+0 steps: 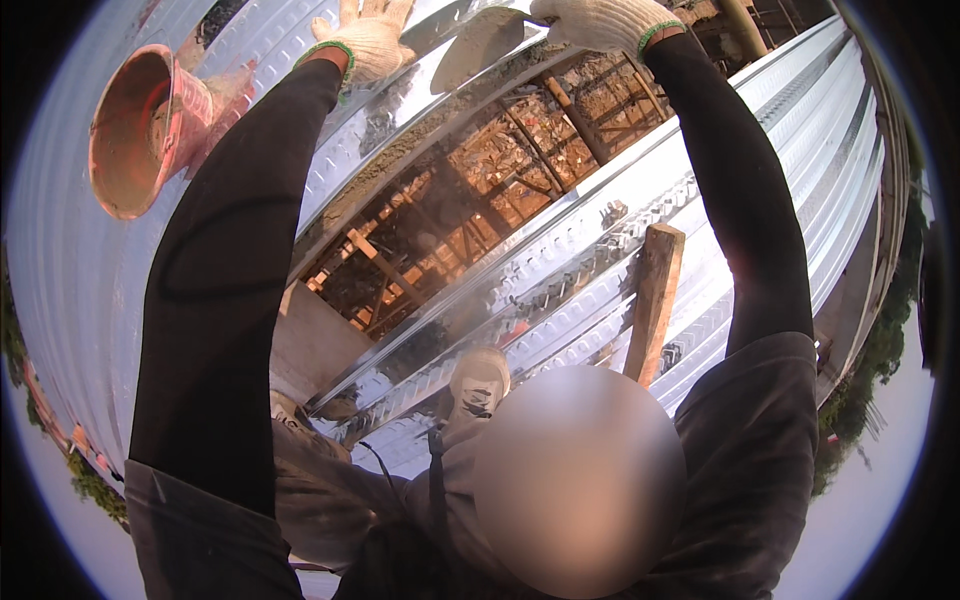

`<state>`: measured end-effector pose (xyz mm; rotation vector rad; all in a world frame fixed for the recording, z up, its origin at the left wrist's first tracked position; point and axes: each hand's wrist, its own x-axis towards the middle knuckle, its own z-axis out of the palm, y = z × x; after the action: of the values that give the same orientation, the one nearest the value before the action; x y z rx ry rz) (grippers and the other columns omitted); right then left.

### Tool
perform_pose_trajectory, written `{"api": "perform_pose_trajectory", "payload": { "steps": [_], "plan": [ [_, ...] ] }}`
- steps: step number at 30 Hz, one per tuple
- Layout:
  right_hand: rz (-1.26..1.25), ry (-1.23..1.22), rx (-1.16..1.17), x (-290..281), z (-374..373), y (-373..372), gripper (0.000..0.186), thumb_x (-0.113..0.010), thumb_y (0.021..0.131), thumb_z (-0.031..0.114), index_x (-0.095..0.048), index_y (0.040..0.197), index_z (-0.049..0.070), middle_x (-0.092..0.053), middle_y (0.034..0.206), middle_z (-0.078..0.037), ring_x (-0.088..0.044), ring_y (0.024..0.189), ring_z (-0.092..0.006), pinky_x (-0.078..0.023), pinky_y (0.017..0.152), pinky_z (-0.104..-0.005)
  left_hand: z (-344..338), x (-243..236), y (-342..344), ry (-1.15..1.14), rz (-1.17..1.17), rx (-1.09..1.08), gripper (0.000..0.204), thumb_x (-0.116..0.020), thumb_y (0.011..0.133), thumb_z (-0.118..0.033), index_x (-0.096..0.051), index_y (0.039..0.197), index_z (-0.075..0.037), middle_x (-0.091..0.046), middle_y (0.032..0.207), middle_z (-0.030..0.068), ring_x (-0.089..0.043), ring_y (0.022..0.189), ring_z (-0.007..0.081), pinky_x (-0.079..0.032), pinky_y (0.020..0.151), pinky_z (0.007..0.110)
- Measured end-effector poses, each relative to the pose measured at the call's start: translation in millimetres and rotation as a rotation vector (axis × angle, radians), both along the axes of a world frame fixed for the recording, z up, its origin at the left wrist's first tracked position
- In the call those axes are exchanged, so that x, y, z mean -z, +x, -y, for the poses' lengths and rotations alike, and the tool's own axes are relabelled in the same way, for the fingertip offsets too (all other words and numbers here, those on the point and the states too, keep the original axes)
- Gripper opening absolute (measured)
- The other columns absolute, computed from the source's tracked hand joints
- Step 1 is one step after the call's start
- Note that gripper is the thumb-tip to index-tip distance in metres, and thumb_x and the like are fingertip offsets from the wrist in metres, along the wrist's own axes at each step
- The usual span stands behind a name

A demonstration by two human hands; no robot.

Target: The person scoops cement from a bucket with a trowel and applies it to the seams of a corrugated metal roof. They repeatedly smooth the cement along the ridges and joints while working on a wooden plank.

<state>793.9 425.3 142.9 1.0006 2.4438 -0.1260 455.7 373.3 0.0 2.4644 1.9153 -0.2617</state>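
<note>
Both my hands wear cream knit gloves with green cuffs. At the top, my left hand point(368, 42) lies with its fingers spread over the ribbed metal decking point(330, 160). Across from it, my right hand point(605, 24) is closed at the end of a grey trowel point(478, 48); the grip itself is hidden by the glove. The trowel's rounded blade points left, beside a mortar-smeared edge point(395, 145) that borders a long opening. Left of my left forearm, a reddish flared bucket point(130, 135) lies tipped on the decking, its mouth toward me.
Through the long opening point(440, 215), wooden poles and brick rubble show far below. A wooden post point(655, 300) rises through the decking at right. My shoe point(480, 385) stands near the opening's near side. More ribbed decking point(800, 130) stretches to the right.
</note>
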Motion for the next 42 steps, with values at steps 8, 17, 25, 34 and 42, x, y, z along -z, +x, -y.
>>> {"api": "perform_pose_trajectory", "payload": {
  "steps": [8, 17, 25, 34, 42],
  "plan": [
    [-0.960, -0.153, 0.784, 15, 135, 38, 0.034, -0.071, 0.111, 0.037, -0.080, 0.115, 0.005, -0.078, 0.091, -0.009, -0.075, 0.081, -0.0208, -0.060, 0.073, -0.0370, -6, 1, -10, -0.010, -0.025, -0.010, 0.105, -0.074, 0.102, -0.044, -0.011, 0.185, -0.036, -0.001, 0.195, 0.0105, -0.007, 0.176, 0.0506, -0.020, 0.127, 0.087],
    [-1.552, -0.423, 1.951, 127, 297, -73, 0.034, -0.066, 0.114, 0.037, -0.069, 0.111, 0.003, -0.067, 0.090, -0.003, -0.063, 0.076, -0.0144, -0.054, 0.069, -0.0356, -1, -55, 20, -0.214, -0.027, -0.024, 0.112, -0.074, 0.098, -0.050, -0.007, 0.186, -0.028, -0.002, 0.193, 0.0156, -0.015, 0.172, 0.0552, -0.027, 0.124, 0.087],
    [-0.870, 0.260, 1.146, 55, 213, -15, 0.037, -0.073, 0.102, 0.036, -0.080, 0.109, 0.001, -0.080, 0.101, -0.024, -0.078, 0.098, -0.0437, -0.061, 0.090, -0.0516, 3, -61, 15, -0.236, 0.002, -0.048, 0.107, -0.076, 0.100, -0.047, -0.011, 0.184, -0.031, -0.002, 0.193, 0.0129, -0.012, 0.173, 0.0548, -0.026, 0.124, 0.087],
    [-0.162, 0.390, 0.069, 27, 52, 34, 0.029, -0.073, 0.105, 0.032, -0.082, 0.117, 0.007, -0.082, 0.101, -0.011, -0.080, 0.097, -0.0299, -0.062, 0.083, -0.0434, -10, -20, -8, -0.077, 0.020, 0.066, 0.101, -0.074, 0.103, -0.050, -0.015, 0.183, -0.033, -0.009, 0.192, 0.0130, -0.013, 0.172, 0.0542, -0.025, 0.122, 0.090],
    [-0.506, 0.271, 0.374, 43, 104, 33, 0.029, -0.072, 0.109, 0.033, -0.079, 0.120, 0.007, -0.078, 0.096, -0.006, -0.075, 0.089, -0.0208, -0.059, 0.079, -0.0368, -12, 1, -29, -0.033, -0.097, 0.127, 0.095, -0.070, 0.106, -0.058, -0.017, 0.183, -0.037, -0.010, 0.194, 0.0102, -0.012, 0.173, 0.0570, -0.027, 0.120, 0.091]
  ]
}}
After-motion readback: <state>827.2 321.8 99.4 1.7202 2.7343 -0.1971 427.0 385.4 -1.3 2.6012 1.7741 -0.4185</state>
